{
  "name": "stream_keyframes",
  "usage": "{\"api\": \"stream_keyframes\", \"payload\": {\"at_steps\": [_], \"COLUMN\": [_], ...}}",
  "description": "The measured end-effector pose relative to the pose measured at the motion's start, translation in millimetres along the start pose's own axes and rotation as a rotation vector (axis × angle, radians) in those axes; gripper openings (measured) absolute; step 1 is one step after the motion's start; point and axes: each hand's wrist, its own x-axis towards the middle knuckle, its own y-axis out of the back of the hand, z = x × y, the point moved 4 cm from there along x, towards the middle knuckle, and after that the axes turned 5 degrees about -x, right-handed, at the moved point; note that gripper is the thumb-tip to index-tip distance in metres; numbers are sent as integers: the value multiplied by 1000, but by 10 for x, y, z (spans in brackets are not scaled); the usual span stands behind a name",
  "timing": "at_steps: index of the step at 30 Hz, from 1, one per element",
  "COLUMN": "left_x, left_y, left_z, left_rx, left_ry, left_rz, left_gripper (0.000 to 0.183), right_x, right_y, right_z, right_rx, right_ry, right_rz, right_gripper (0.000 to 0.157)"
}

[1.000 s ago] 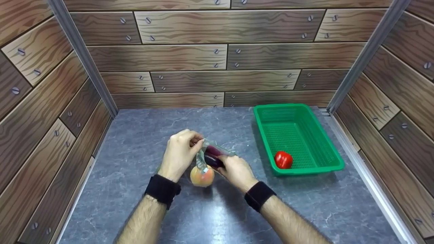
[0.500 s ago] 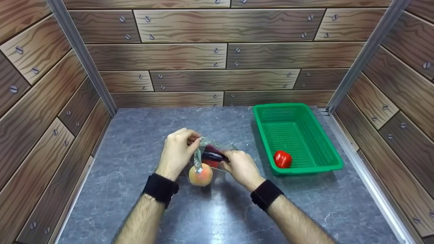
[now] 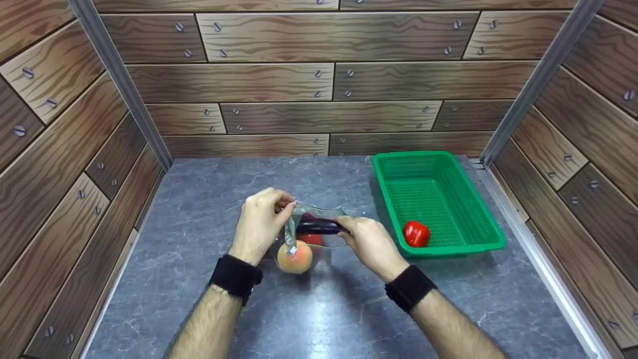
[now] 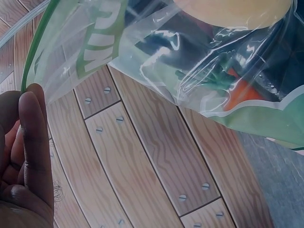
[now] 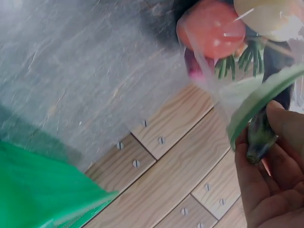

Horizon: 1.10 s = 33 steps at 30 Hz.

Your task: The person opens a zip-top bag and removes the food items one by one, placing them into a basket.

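Observation:
My left hand (image 3: 261,222) pinches the rim of a clear plastic zip bag (image 4: 99,52) with green edging. In my right hand (image 3: 371,242) is a dark purple eggplant (image 3: 319,227), gripped near its green stem end. It lies almost level across the bag's mouth, its far end inside the bag. Through the clear film show a peach (image 3: 295,258) and a red round tomato-like thing (image 5: 211,31). Orange and green shapes also show in the left wrist view; whether they are contents or print, I cannot tell.
A green plastic basket (image 3: 491,234) stands at the right of the grey marbled tabletop (image 3: 199,184). A red bell pepper (image 3: 416,234) lies in its near left corner. Wood-patterned walls (image 3: 319,85) enclose the back and both sides.
My right hand has moved to the right with the eggplant, which has turned from slanting to nearly level. The bag's mouth is spread wider. The left hand has shifted only slightly.

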Motion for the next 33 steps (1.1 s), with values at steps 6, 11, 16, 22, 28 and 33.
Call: {"api": "stream_keyframes", "payload": {"at_steps": [6,11,16,22,28,33], "left_x": [-1,0,8,12,6,4], "left_y": [-4,-3,-4,-3,-2,6], "left_z": [2,6,15,19,6,2], "left_rx": [-3,-1,0,0,-1,-5], "left_ry": [7,7,6,7,16,22], "left_rz": [-3,-7,-7,-11,-20,-22], "left_gripper": [7,6,5,5,5,5], "right_x": [-5,-13,-24,-54,-89,-114], "right_y": [144,235,318,416,531,630], "right_z": [108,207,301,391,483,545], "right_rx": [17,24,33,42,51,70], "right_ry": [-6,-24,-52,-33,-15,-24], "right_rz": [15,20,18,46,88,112], "right_gripper": [26,26,28,27,29,31]}}
